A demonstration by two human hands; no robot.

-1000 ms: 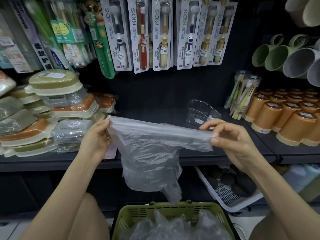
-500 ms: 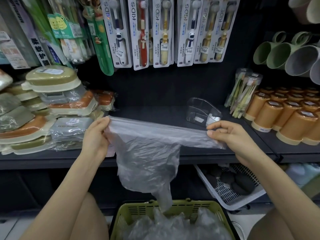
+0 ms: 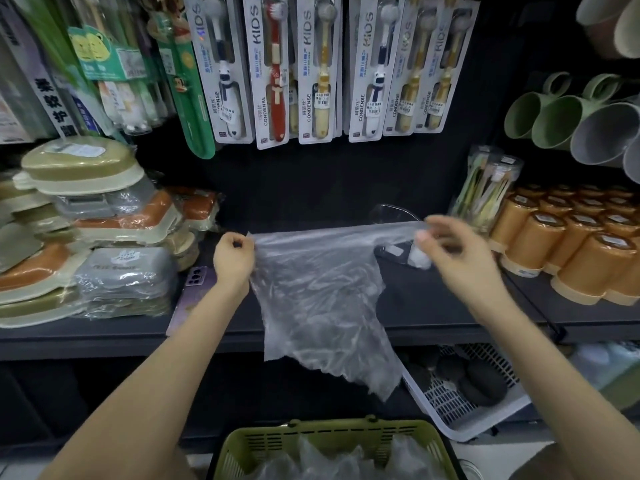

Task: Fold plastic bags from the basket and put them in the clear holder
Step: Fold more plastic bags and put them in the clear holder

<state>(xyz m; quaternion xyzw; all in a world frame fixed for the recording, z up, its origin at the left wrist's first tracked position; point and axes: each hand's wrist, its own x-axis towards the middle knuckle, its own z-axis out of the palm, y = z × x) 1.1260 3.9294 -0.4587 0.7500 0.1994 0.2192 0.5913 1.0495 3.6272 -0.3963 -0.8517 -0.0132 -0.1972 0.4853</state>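
Note:
A thin clear plastic bag (image 3: 322, 306) hangs stretched between my hands over the dark shelf. My left hand (image 3: 233, 259) pinches its top left corner. My right hand (image 3: 453, 252), blurred by motion, pinches the top right end with thumb and fingers. The bag's lower part dangles above the green basket (image 3: 263, 445), which holds more crumpled clear bags (image 3: 349, 462). The clear holder (image 3: 393, 216) stands on the shelf behind the bag's top edge, mostly hidden by the bag and my right hand.
Stacked soap boxes (image 3: 86, 230) fill the shelf's left side, and orange cups (image 3: 568, 244) crowd the right. Kids' toothbrush packs (image 3: 311, 64) hang above. A phone (image 3: 195, 289) lies on the shelf by my left wrist. A white basket (image 3: 464, 407) sits below right.
Both hands rose and spread the bag's top edge wider and flatter. The bag's bottom lifted clear of the basket. My right hand moved to the right, in front of the holder.

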